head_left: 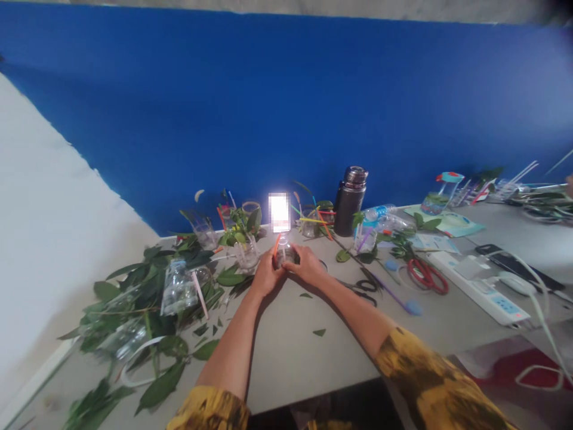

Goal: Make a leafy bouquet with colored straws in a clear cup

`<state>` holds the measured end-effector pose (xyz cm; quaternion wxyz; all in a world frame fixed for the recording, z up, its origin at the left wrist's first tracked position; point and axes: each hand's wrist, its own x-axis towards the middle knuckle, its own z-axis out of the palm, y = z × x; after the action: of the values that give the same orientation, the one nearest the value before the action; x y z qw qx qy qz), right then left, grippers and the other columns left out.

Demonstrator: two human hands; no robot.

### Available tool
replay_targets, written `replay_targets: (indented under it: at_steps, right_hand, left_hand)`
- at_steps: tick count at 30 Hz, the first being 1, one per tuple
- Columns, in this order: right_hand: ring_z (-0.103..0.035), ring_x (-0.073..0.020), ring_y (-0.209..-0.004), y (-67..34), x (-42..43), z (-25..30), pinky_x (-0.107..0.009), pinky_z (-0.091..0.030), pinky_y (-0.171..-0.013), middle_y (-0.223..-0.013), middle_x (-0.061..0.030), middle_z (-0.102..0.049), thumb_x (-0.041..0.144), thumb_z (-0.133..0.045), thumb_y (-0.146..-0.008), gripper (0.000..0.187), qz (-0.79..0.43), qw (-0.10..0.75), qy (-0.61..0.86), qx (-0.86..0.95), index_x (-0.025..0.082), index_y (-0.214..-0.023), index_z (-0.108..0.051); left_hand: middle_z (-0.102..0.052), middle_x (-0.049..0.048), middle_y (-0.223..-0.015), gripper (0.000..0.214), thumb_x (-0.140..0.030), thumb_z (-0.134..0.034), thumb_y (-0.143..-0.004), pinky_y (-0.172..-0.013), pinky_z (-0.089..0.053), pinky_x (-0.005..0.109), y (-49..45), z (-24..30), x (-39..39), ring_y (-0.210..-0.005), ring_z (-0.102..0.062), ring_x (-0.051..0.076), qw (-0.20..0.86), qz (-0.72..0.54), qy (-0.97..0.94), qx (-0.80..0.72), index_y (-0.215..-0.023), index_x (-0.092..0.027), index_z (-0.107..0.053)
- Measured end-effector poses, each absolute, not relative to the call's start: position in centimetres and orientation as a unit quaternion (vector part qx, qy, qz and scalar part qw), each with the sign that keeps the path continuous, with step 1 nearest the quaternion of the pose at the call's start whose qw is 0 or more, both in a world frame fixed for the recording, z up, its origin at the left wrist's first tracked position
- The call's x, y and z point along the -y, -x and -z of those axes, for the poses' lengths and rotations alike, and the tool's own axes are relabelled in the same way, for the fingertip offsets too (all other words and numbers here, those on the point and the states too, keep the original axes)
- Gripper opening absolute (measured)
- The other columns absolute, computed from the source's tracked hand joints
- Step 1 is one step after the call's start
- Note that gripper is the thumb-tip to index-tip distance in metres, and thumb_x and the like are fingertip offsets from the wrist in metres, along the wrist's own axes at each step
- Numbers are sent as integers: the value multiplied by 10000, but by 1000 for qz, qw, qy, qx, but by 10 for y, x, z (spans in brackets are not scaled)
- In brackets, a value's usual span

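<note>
My left hand (267, 273) and my right hand (307, 267) meet at the middle of the grey table (286, 352), both gripping a small clear plastic bottle piece (283, 252). An orange straw (277, 243) rises from it beside my left fingers. Just behind stands a glowing phone (279, 212), its screen blurred. To the left lies a heap of green leafy branches (138, 304) with a cut plastic bottle (178, 288) on it. Black-handled scissors (366, 290) lie to the right of my right hand.
A dark thermos (349, 200) and glass cups holding leaves and coloured straws (246, 254) stand behind my hands. Red scissors (427, 276), a white power strip (478, 286) and a black phone (510, 266) lie right. A blue wall rises behind the table.
</note>
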<state>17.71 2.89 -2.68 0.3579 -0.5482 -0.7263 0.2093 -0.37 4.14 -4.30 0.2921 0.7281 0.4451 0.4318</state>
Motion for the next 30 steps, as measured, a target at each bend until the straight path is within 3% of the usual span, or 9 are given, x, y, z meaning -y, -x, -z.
replay_targets:
  at_steps: [3, 8, 14, 23, 30]
  right_hand:
    - [-649, -303, -1203, -178, -29, 25, -428, -478, -1060, -1294, -127, -751, 313, -798, -878, 550, -211, 357, 545, 729, 187, -1399, -674]
    - [-651, -304, -1193, -178, -29, 23, -421, -483, -1051, -1294, -147, -750, 311, -801, -882, 533, -216, 353, 545, 729, 153, -1376, -679]
    - [-644, -308, -1234, -177, -28, 25, -433, -478, -1085, -1336, -150, -735, 310, -816, -863, 586, -211, 355, 552, 724, 161, -1407, -657]
    - [-628, -304, -1277, -176, -35, 37, -463, -461, -1135, -1347, -118, -719, 238, -827, -786, 576, -184, 403, 521, 730, 214, -1343, -684]
    - [-646, -301, -1253, -174, -32, 36, -442, -469, -1126, -1326, -119, -737, 255, -807, -818, 553, -191, 396, 535, 721, 211, -1355, -686]
  left_hand:
    - [-745, 99, -1241, 667, -304, -765, -831, -1022, -527, 435, 3, 40, -38, -1076, -673, 268, 282, -432, -727, -454, -1470, -195, -607]
    - [-681, 122, -1392, 921, -315, -794, -833, -1035, -519, 398, 3, 37, -35, -1120, -670, 257, 280, -454, -724, -438, -1645, -207, -372]
    - [-683, 90, -1147, 614, -251, -791, -798, -975, -538, 399, 6, 50, -41, -1051, -619, 249, 218, -420, -738, -482, -1391, -199, -643]
    - [-732, 70, -1125, 589, -287, -761, -817, -977, -541, 407, 5, 45, -42, -1004, -653, 240, 250, -411, -743, -465, -1387, -199, -641]
    - [-713, 82, -1275, 733, -283, -736, -819, -1078, -495, 421, 3, 41, -38, -1141, -645, 257, 245, -410, -747, -461, -1521, -221, -535]
